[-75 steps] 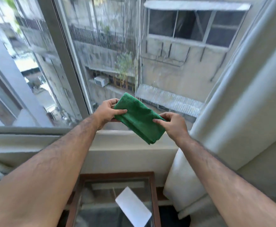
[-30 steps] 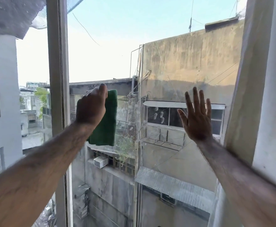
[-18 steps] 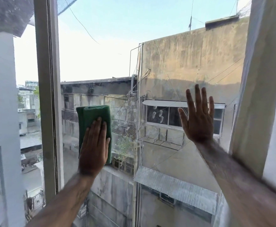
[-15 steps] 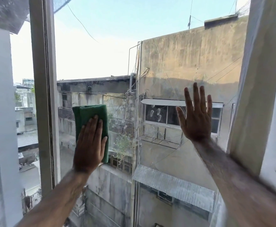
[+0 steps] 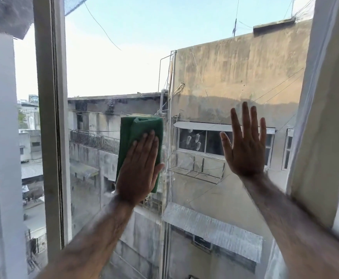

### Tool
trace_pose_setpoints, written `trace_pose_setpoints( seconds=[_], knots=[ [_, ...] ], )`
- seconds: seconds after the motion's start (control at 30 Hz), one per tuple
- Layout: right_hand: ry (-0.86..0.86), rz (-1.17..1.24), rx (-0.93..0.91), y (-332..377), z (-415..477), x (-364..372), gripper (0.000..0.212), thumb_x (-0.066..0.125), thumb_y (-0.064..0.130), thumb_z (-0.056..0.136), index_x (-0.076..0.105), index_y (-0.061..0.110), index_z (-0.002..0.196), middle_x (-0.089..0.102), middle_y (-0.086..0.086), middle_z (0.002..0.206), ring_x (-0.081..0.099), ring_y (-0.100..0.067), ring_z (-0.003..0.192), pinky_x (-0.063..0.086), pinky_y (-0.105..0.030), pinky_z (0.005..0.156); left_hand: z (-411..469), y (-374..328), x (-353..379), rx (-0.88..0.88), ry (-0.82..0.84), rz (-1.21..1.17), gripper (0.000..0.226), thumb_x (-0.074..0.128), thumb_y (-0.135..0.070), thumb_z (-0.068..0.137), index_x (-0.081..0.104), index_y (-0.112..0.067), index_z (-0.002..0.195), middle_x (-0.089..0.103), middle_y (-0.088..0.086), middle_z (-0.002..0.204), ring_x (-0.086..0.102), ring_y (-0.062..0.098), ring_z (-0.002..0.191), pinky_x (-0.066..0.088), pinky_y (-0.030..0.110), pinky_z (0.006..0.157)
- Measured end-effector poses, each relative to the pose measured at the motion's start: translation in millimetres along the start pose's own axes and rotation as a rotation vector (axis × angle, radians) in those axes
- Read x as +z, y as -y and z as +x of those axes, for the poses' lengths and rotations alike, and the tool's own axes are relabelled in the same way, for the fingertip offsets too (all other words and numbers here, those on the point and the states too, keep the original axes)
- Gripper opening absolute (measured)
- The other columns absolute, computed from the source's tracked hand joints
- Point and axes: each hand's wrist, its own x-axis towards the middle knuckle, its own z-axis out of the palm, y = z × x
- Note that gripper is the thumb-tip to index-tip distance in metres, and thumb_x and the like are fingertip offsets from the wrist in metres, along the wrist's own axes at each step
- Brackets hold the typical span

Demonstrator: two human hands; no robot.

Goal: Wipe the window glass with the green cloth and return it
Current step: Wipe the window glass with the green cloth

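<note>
A folded green cloth [image 5: 139,131] lies flat against the window glass [image 5: 112,73] near the middle of the pane. My left hand [image 5: 137,170] presses on the cloth's lower half with a flat palm and straight fingers, covering that part. My right hand [image 5: 245,146] rests flat on the glass further right, fingers spread and pointing up, holding nothing. Smudges and fingerprints mark the glass between the two hands.
A vertical window frame post [image 5: 51,121] stands left of the cloth. A pale curtain [image 5: 325,109] hangs along the right edge, close to my right forearm. Buildings and sky show through the pane.
The cloth went from both hands at sill height up onto the glass. In the last half second my left hand has slid it rightward, away from the frame post. My right hand stays flat on the pane.
</note>
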Motion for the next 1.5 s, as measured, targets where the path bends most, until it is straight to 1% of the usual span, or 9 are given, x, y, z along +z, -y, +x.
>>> trace_pose_setpoints(
  seconds=[0.13,0.37,0.53,0.67,0.87,0.97,1.13,1.3,1.5],
  knots=[
    [-0.002,0.009,0.009,2.7,-3.0,-0.1,0.065,0.04,0.045,0.112,0.026,0.013,0.167,0.02,-0.019,0.177,0.017,-0.037,0.165,0.017,-0.062,0.133,-30.8,67.2,-13.0,0.147,0.038,0.096,0.066,0.031,-0.044,0.111,0.029,0.002,0.158,0.027,0.022,0.167,0.026,0.036,0.156,0.034,0.059,0.122],
    [0.011,-0.004,0.016,3.3,-1.7,-2.2,0.067,0.041,0.046,0.112,0.023,0.015,0.168,0.018,-0.018,0.177,0.015,-0.036,0.166,0.016,-0.06,0.133,59.7,34.1,-19.6,-0.512,-0.185,-0.084,0.07,0.032,-0.042,0.108,0.019,0.0,0.162,0.019,0.018,0.171,0.014,0.03,0.161,0.014,0.05,0.131],
    [0.034,0.002,0.02,4.6,-1.0,-4.7,0.066,0.038,0.047,0.113,0.021,0.016,0.169,0.016,-0.017,0.178,0.014,-0.035,0.166,0.015,-0.059,0.134,-13.4,-37.1,6.1,0.111,0.019,0.021,0.074,0.041,-0.051,0.108,0.026,-0.001,0.16,0.023,0.019,0.17,0.017,0.033,0.159,0.021,0.05,0.13],
    [0.028,0.005,0.017,5.9,-0.9,-3.9,0.066,0.036,0.047,0.113,0.022,0.015,0.169,0.017,-0.018,0.178,0.014,-0.035,0.166,0.015,-0.06,0.134,-69.6,8.6,2.4,0.453,0.136,0.134,0.067,0.038,-0.047,0.11,0.028,-0.005,0.161,0.028,0.016,0.168,0.026,0.032,0.157,0.037,0.052,0.121],
    [0.035,0.009,0.012,5.8,-1.0,-3.7,0.066,0.028,0.05,0.113,0.021,0.016,0.169,0.016,-0.017,0.178,0.013,-0.035,0.166,0.013,-0.058,0.135,51.0,44.3,-15.8,-0.223,-0.114,-0.012,0.064,0.039,-0.038,0.111,0.025,-0.001,0.161,0.025,0.018,0.169,0.02,0.032,0.159,0.019,0.053,0.129],
    [0.021,0.008,0.009,4.9,-3.6,-2.8,0.064,0.026,0.047,0.113,0.022,0.016,0.169,0.017,-0.017,0.178,0.014,-0.034,0.166,0.014,-0.058,0.135,104.7,5.4,-16.2,-0.331,-0.181,-0.045,0.064,0.039,-0.04,0.11,0.028,-0.001,0.16,0.028,0.017,0.169,0.022,0.032,0.159,0.016,0.05,0.131],
    [-0.002,0.033,0.0,1.5,-1.9,-1.0,0.059,0.024,0.04,0.114,0.024,0.017,0.168,0.02,-0.016,0.177,0.016,-0.034,0.166,0.015,-0.059,0.134,47.8,-62.3,5.7,0.199,-0.001,0.011,0.071,0.034,-0.051,0.11,0.024,-0.002,0.161,0.021,0.017,0.17,0.018,0.033,0.159,0.027,0.054,0.126],
    [-0.004,0.058,0.005,3.6,-3.1,-2.9,0.058,0.025,0.038,0.114,0.026,0.017,0.168,0.021,-0.015,0.177,0.017,-0.034,0.166,0.014,-0.057,0.135,-29.1,-11.8,3.8,0.517,0.116,0.156,0.071,0.031,-0.05,0.11,0.018,-0.004,0.163,0.017,0.015,0.172,0.017,0.031,0.16,0.028,0.051,0.127],
    [-0.011,0.05,0.009,5.5,-0.9,-1.7,0.059,0.023,0.04,0.113,0.028,0.016,0.167,0.021,-0.015,0.177,0.017,-0.033,0.166,0.016,-0.058,0.135,68.0,13.8,-5.6,-0.206,-0.136,-0.014,0.064,0.042,-0.039,0.11,0.027,-0.004,0.161,0.026,0.015,0.169,0.021,0.031,0.159,0.021,0.052,0.129]
  ],
)
